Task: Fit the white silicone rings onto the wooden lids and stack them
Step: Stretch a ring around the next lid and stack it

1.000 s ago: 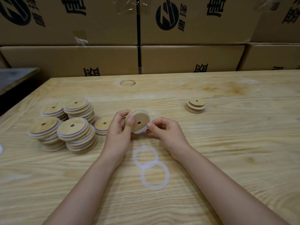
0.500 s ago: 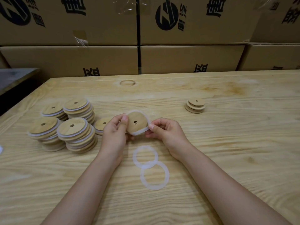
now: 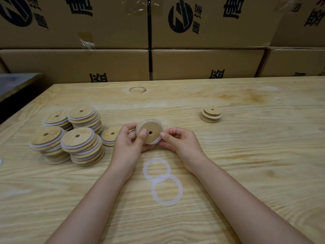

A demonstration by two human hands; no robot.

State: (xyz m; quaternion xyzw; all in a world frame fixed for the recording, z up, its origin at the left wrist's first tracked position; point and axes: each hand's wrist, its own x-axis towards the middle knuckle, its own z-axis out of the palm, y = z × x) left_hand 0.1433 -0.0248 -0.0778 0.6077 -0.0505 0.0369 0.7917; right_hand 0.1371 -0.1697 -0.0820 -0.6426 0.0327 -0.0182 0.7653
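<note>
While the left hand (image 3: 128, 145) grips a tilted wooden lid (image 3: 151, 128) at frame centre, thumb on its face, the right hand (image 3: 181, 143) pinches the white ring (image 3: 157, 142) at its lower-right edge. Two loose rings (image 3: 159, 180) overlap on the surface (image 3: 246, 155) just below; ringed lid stacks (image 3: 77, 136) stand left, a small lid stack (image 3: 211, 114) upper right.

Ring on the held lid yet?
On, at least partly: white ring shows round the held lid at the right hand. Fully seated: cannot tell.
</note>
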